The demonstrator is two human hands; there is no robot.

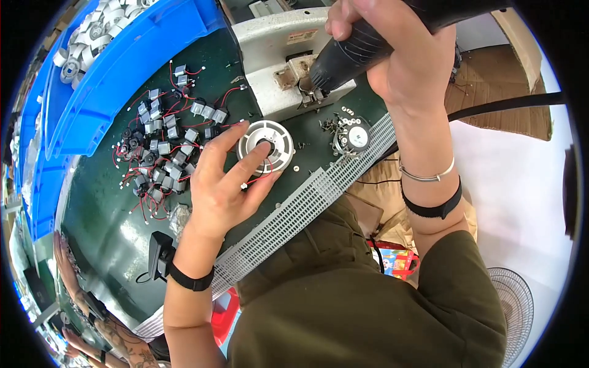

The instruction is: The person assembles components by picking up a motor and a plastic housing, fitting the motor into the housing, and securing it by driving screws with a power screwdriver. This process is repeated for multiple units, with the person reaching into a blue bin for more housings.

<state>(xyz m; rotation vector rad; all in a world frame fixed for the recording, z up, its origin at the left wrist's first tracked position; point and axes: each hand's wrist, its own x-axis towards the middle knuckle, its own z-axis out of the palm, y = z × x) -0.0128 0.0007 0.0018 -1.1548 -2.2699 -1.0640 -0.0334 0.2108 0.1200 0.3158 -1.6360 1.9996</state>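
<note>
On the green work surface, my left hand [224, 178] steadies a round white plastic housing [283, 138]. Its index fingertip presses on a dark part in the middle, while the thumb and other fingers lie around the rim. A thin red wire with a small white connector hangs by the thumb. My right hand [414, 70] is wrapped round a black power screwdriver [351, 56], its nose tilted down at the pale screw feeder [273, 80]. The tip is at the feeder's metal outlet; whether it holds a screw cannot be seen.
Left of the housing lies a heap of small grey motors [162, 147] with red wires. A blue bin [132, 67] holds white and grey rings. Small screws and washers surround a round magnet-like piece [357, 137]. A perforated strip [294, 211] edges the table. Another person's arm [116, 334] is lower left.
</note>
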